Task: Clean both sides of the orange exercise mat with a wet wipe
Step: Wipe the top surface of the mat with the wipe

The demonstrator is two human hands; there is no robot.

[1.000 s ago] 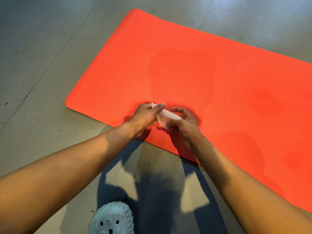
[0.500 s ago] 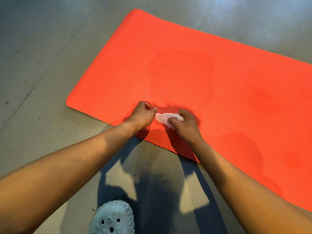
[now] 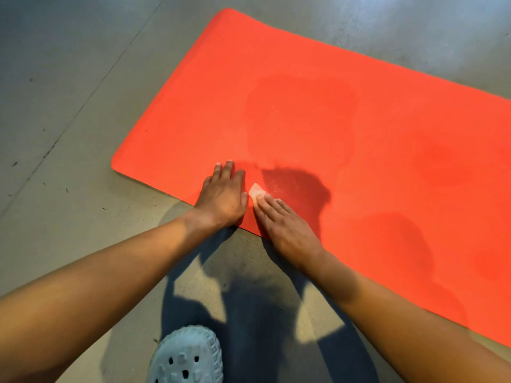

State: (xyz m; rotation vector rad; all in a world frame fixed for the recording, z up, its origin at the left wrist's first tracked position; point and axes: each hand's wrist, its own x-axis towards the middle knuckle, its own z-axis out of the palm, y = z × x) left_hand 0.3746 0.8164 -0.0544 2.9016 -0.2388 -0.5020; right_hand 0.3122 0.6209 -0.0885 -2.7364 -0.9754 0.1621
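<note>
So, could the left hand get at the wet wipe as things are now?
Probably yes: the left hand lies flat on the mat right beside the wet wipe, nothing between, though the right hand presses on it.

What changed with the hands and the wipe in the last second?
The left hand let go of the wipe and now lies flat on the mat. The right hand lowered the wipe and presses it down with straight fingers. The mat and the shoe stayed put.

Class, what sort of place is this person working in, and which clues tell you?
Probably an indoor gym or garage-like room: a bare grey concrete floor with a scored seam, and an orange exercise mat spread flat on it.
</note>
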